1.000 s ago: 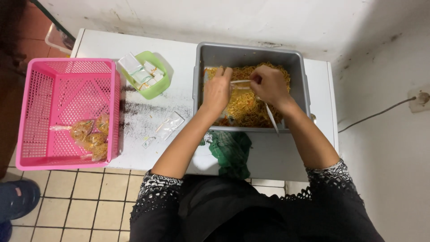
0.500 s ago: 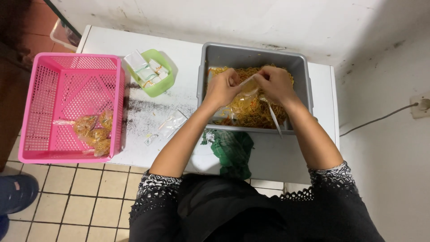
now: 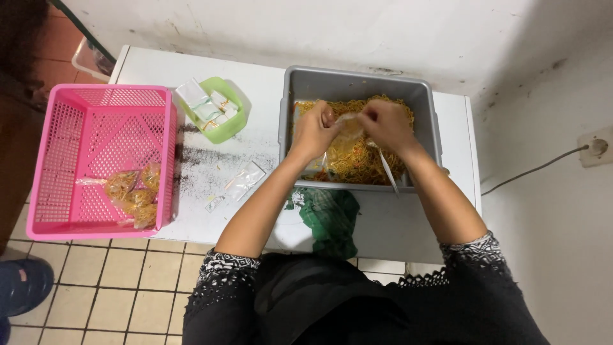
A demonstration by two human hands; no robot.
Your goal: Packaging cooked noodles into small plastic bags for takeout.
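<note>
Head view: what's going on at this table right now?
A person stands at a white table, both hands over a grey tub of yellow noodles. The left hand and right hand together hold a small clear plastic bag with some noodles in it. To the left, a pink basket holds a few filled bags. A green container, loose empty bags and a green cloth lie nearby.
</note>
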